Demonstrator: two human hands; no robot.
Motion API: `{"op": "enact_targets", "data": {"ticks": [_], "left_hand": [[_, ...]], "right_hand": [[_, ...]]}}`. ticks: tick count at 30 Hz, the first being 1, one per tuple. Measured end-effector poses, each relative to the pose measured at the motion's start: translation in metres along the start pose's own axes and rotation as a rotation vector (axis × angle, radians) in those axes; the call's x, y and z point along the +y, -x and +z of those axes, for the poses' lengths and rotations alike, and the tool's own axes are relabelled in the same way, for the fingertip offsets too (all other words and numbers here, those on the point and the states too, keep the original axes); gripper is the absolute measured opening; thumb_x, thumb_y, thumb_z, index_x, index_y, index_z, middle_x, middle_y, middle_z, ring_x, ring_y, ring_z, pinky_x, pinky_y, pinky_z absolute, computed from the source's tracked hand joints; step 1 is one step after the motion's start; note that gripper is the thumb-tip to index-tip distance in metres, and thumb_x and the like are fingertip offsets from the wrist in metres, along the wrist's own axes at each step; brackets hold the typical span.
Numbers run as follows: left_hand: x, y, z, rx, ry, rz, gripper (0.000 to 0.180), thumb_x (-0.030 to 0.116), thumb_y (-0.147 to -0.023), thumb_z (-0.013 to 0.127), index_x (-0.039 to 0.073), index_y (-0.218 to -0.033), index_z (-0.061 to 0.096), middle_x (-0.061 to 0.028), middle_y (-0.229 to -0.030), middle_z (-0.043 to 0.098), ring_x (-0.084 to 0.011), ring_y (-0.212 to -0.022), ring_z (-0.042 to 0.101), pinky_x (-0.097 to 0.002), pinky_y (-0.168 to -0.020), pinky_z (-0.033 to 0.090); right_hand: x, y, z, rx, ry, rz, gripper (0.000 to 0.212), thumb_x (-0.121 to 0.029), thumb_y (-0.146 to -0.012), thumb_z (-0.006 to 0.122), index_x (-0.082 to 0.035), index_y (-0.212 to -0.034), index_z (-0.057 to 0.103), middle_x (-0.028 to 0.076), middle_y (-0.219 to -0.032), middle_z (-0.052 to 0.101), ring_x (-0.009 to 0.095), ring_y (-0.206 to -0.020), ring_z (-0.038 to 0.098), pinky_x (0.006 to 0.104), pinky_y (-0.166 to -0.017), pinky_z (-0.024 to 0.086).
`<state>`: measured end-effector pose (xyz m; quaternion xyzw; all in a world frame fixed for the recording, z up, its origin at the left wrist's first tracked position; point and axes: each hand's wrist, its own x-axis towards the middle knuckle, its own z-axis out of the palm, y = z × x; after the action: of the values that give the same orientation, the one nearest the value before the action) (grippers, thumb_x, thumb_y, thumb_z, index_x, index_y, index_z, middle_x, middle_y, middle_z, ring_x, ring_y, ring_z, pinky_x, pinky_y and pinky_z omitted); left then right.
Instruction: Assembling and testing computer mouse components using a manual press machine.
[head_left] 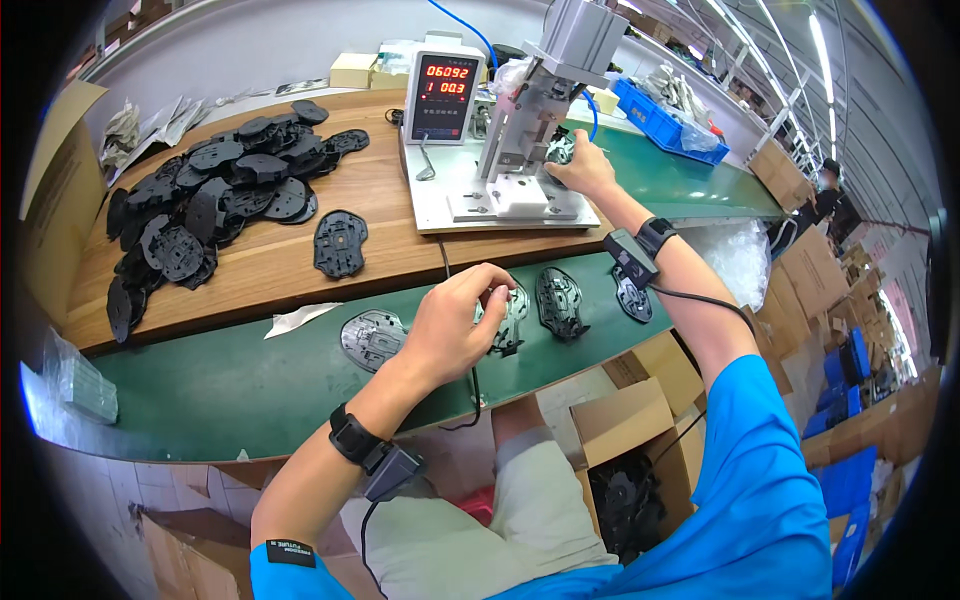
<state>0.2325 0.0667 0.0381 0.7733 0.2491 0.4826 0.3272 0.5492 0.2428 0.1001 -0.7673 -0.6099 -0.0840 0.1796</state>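
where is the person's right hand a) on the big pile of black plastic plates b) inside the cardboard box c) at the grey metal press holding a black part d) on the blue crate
c: the right hand holds a black plastic part against the grey metal press, while the left hand is over the green belt.

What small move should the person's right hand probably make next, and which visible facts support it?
Probably seat the black part under the press and draw the right hand clear: it holds the part at the fixture, while the left hand already grips another on the belt.

Pile of plates (pixel 215 200) lies left of press (pixel 530 120), behind belt (pixel 250 385).
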Motion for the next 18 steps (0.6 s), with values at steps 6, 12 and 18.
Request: {"op": "enact_targets", "data": {"ticks": [6,12,18], "left_hand": [[-0.001,0.002,-0.005,0.012,-0.035,-0.004,0.011,0.008,-0.101,0.060,0.002,-0.107,0.068,-0.0072,-0.090,0.072,-0.0137,-0.067,0.060,-0.0294,-0.059,0.046],[-0.002,-0.002,-0.003,-0.017,-0.123,0.035,0.010,0.006,-0.099,0.061,0.002,-0.104,0.069,-0.0099,-0.092,0.071,-0.0195,-0.075,0.064,-0.0313,-0.063,0.048],[-0.005,-0.004,-0.004,-0.041,-0.176,0.045,0.010,0.006,-0.097,0.061,0.001,-0.103,0.068,-0.0109,-0.094,0.072,-0.0231,-0.080,0.065,-0.0341,-0.068,0.050]], "right_hand": [[0.011,0.031,-0.009,0.083,-0.192,-0.132,0.067,-0.031,-0.081,0.081,-0.004,-0.138,0.056,0.020,-0.125,0.066,0.038,-0.116,0.067,0.0464,-0.100,0.054],[0.040,0.028,0.020,0.140,-0.259,-0.177,0.073,-0.037,-0.086,0.081,-0.003,-0.144,0.054,0.025,-0.133,0.060,0.040,-0.125,0.061,0.0453,-0.105,0.052],[0.064,0.003,0.030,0.058,-0.273,-0.003,0.061,-0.045,-0.096,0.067,-0.010,-0.145,0.056,0.021,-0.130,0.067,0.038,-0.125,0.064,0.0509,-0.108,0.049]]}}
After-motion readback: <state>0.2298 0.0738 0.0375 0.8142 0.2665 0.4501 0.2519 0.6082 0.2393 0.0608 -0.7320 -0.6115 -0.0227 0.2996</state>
